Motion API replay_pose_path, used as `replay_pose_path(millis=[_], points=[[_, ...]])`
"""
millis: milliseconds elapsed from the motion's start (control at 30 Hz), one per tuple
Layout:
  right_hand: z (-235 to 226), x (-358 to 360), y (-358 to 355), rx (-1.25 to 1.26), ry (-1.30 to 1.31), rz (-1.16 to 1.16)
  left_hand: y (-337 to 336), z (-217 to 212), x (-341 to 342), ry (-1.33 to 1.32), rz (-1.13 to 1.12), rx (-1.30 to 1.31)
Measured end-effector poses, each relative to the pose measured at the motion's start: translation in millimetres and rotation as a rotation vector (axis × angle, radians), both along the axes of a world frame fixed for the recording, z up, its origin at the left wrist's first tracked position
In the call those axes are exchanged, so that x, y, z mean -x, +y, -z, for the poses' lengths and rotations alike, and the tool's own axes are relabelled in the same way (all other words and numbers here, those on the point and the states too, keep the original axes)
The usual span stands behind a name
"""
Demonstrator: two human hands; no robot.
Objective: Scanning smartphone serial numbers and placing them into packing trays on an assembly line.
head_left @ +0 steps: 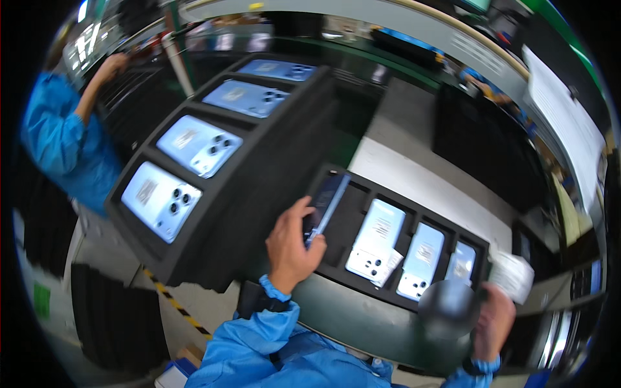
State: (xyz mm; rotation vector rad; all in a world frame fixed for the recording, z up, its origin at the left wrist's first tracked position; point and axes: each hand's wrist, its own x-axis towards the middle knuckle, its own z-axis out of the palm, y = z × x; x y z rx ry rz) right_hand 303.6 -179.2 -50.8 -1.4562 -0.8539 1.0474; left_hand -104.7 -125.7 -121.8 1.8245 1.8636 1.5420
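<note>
My left hand (pixel 294 249) grips a phone (pixel 328 204) by its long edges, thumb on one side and fingers on the other. The phone is tilted, dark screen toward me, over the left end of a black foam tray (pixel 336 258). Several light-blue phones lie back up in that tray, among them one phone (pixel 375 240) with a small white slip (pixel 388 268) by its camera end. At the tray's right end, my right hand (pixel 495 320) is closed against a crumpled-looking white bundle (pixel 513 277); its fingers are blurred. A round blurred patch hides part of the tray beside it.
A tall stack of black foam trays (pixel 259 168) stands at left, several phones in its top tray. Beyond it is a person in a blue sleeve (pixel 58 149). Papers (pixel 563 116) hang at right. A dark-green bench (pixel 356 317) lies before me.
</note>
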Motion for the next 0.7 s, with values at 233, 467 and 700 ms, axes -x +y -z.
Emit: replay_pose_path(millis=[233,467,700], points=[[6.3,205.8,104.4,0.380,-0.311,-1.083,12.0,7.6,-0.2,-0.007,0.013,0.020],[49.2,232.1,77.1,-0.193,-0.780,-0.967,-10.2,14.0,6.0,0.203,0.014,0.012],[50.8,107.5,-9.9,-0.279,-1.082,-0.483,-13.2,18.2,-6.1,0.370,-0.005,0.204]])
